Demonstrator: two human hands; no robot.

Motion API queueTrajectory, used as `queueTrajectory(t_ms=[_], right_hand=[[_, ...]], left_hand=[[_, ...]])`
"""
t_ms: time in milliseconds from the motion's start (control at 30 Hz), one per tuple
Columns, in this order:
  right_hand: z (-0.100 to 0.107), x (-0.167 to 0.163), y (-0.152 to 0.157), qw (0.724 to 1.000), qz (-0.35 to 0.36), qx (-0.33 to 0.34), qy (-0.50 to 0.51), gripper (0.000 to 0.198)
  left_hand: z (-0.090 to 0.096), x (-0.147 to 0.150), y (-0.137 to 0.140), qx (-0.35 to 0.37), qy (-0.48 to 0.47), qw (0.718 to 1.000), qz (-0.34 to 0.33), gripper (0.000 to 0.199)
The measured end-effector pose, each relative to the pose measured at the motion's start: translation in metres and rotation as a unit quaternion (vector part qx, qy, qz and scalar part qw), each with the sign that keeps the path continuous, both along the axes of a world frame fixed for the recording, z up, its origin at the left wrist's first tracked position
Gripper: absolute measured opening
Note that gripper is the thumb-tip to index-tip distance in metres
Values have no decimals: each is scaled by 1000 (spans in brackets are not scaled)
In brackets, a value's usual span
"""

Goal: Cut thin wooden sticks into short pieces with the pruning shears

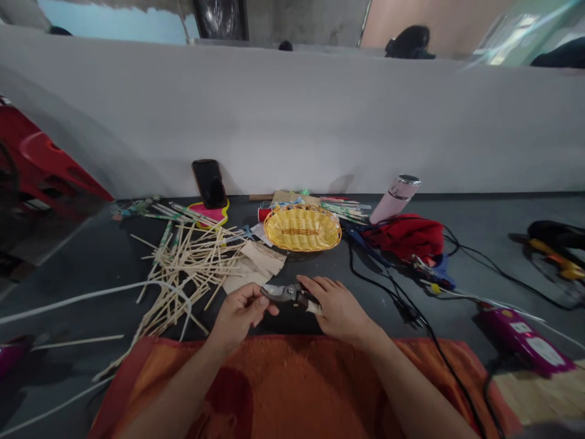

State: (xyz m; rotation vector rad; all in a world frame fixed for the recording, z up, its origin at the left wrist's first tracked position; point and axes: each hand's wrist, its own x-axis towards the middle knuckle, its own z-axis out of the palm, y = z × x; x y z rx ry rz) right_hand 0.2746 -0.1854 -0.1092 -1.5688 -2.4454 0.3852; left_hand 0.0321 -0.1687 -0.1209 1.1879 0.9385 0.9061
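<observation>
Pruning shears (289, 293) with a dark curved jaw and a bright blade lie across the space between my hands, over the near edge of the table. My right hand (337, 306) is wrapped round their handles, one of which shows a pale end. My left hand (243, 312) is closed in a pinch at the tip of the jaws, and whatever sits between its fingers is too small to make out. Beyond the hands stands a yellow woven oval basket (302, 228). To the left, thin wooden sticks (194, 262) lie in a loose heap beside brown paper pieces (256, 265).
A phone (209, 184) leans near the wall, and a pink flask (395, 198) stands at the back right. Red cloth (406, 238), black cables (393, 286) and a purple power strip (525, 338) occupy the right side. An orange cloth (283, 384) covers my lap.
</observation>
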Motion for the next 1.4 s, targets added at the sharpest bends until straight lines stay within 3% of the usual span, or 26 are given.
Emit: queueTrajectory(t_ms=[500,800,1133,1400], right_hand=[[-4,4,4,1000,23,20,0,64],[-6,7,8,1000,28,12,5,72],[-4,4,9,999,36,36,4,58],[-9,9,14,997,59,39,26,71]], left_hand=[[4,1,-3,-60,-78,995,-25,25],[-1,3,-2,-42,-66,997,-20,26],[4,3,-5,-93,-120,988,-25,27],[4,6,-5,-104,-134,985,-35,26]])
